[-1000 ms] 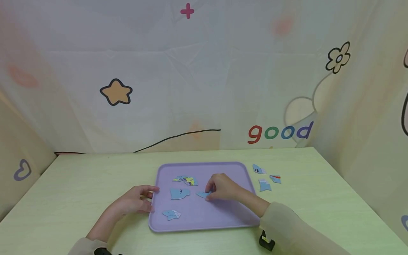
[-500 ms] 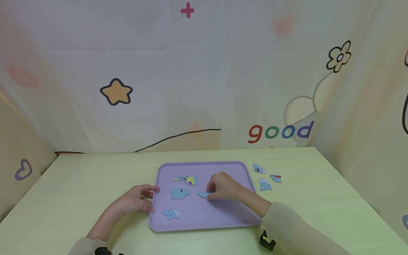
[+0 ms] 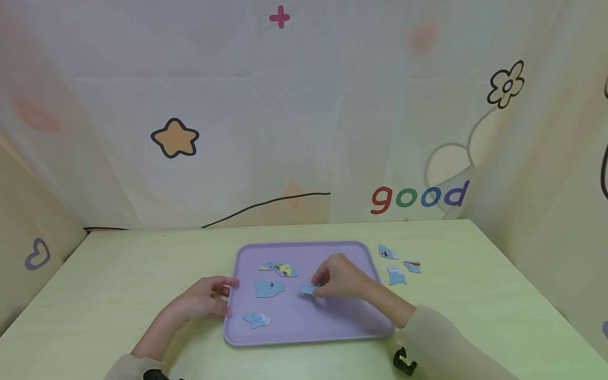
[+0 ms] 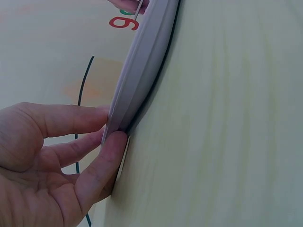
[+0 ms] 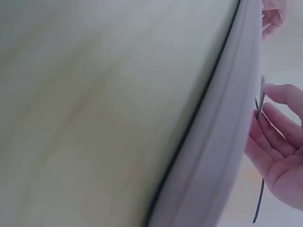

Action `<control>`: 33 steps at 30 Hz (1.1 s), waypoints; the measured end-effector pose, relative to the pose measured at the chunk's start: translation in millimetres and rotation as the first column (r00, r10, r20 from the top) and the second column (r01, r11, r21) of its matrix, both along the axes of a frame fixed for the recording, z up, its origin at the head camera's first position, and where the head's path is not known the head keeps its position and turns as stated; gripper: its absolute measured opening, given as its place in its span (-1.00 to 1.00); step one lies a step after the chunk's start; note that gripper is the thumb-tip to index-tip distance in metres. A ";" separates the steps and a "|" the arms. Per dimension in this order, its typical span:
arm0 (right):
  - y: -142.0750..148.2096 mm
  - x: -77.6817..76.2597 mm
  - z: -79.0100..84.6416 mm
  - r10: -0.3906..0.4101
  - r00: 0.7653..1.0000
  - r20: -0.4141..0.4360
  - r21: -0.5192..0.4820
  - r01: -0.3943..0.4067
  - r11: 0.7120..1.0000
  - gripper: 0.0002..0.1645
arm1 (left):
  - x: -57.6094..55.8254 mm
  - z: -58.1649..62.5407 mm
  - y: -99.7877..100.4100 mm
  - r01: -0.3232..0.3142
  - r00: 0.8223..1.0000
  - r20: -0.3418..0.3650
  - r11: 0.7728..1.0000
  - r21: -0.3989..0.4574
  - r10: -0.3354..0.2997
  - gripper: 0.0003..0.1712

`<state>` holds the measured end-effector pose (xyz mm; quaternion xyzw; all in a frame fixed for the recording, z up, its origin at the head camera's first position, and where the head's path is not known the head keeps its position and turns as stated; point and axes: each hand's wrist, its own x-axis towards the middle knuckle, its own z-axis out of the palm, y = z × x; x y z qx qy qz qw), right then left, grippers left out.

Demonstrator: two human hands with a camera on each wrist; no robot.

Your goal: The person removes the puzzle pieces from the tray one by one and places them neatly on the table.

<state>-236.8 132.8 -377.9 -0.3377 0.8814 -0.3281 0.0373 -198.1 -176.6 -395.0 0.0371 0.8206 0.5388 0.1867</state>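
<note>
A light purple tray (image 3: 342, 327) lies on the table. My left hand (image 3: 204, 298) holds its left edge. In the left wrist view, the thumb (image 4: 111, 151) presses the tray's outer wall while the index fingertip meets the rim. Over the tray's middle, my right hand (image 3: 339, 277) pinches a light-blue puzzle piece (image 3: 306, 290) between thumb and fingers. The right wrist view shows this piece (image 5: 261, 97) edge-on, tilted up above the rim. On the tray's left half lie a yellow-and-blue puzzle section (image 3: 280, 268), a blue piece (image 3: 269, 288) and a blue-and-white section (image 3: 258, 320).
Right of the tray, three loose puzzle pieces lie on the table: one blue and white with a dark mark (image 3: 388, 252), one with a red stripe (image 3: 412, 266), one blue and white (image 3: 396, 276). A printed curtain (image 3: 304, 116) hangs behind the table.
My right hand has shifted slightly right with the pinched piece, and the piece now looks more tilted. My left hand stays at the tray's edge.
</note>
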 end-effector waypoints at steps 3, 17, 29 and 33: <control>6.1 2.0 1.1 -0.017 1.000 0.015 -0.023 0.017 1.000 -0.85 | -0.3 0.0 0.6 0.003 1.000 -0.001 1.000 0.003 -0.003 -0.32; 44.7 7.0 6.9 -0.104 0.990 0.100 -0.099 0.114 0.989 -0.80 | 0.7 1.9 2.3 -0.005 1.000 -0.001 1.000 -0.005 0.005 -0.33; 90.0 11.5 12.0 -0.171 0.979 0.114 -0.100 0.182 0.978 -0.76 | 0.0 2.0 1.8 -0.001 1.000 0.004 1.000 0.003 0.001 -0.33; 104.0 13.6 12.1 -0.190 0.976 0.110 -0.079 0.200 0.977 -0.75 | 0.0 2.3 1.9 -0.010 1.000 0.006 1.000 0.000 0.010 -0.33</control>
